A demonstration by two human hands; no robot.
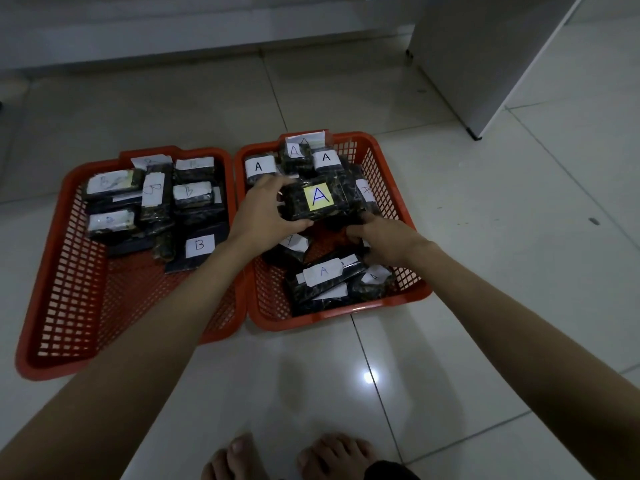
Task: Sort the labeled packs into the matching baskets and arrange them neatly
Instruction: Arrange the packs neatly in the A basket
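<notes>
Two red mesh baskets sit side by side on the tiled floor. The left basket (52,299) holds several dark packs with B labels, such as one B pack (199,244). The right basket (391,188) holds several dark packs with A labels. My left hand (266,211) grips the left end of a dark pack with a yellow A label (318,199), held above the middle of the right basket. My right hand (384,240) is at that pack's lower right edge, fingers curled under it among other packs. Another A pack (323,273) lies near the basket's front.
A white cabinet (485,57) stands at the back right with its corner near the right basket. A low white ledge (173,46) runs along the back. My bare feet (287,459) are at the bottom edge on the glossy tiles.
</notes>
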